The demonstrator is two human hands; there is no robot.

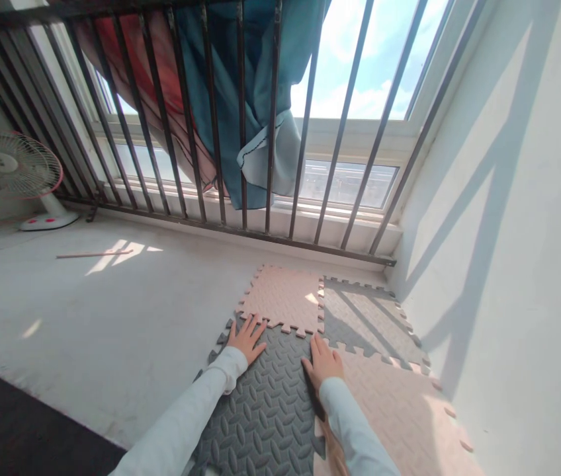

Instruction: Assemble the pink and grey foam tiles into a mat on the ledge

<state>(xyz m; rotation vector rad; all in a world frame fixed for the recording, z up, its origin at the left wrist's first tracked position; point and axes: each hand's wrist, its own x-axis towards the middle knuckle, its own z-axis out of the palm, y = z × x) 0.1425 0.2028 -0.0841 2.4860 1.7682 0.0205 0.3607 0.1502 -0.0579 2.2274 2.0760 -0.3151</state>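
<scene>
My left hand (247, 340) lies with spread fingers on the far left corner of a dark grey foam floor tile (265, 403). At that tile's far right corner, my right hand (323, 361) rests with its fingers stretched forward over the seam. Beyond the dark tile is a pink foam tile (283, 294), its toothed edge meeting the dark one; whether the teeth are fully locked I cannot tell. A grey foam tile (360, 314) adjoins the pink one on the right. Nearer me, a second pink foam tile (399, 403) lies right of the dark tile, partly hidden by my right forearm.
A black metal railing (243, 231) runs before the window, with a teal curtain (255, 99) and a red curtain (161, 79) behind it. The white wall (518, 264) borders the tiles. On the left are a fan (49, 215), a thin stick (94, 254) and a dark floor area (22, 423).
</scene>
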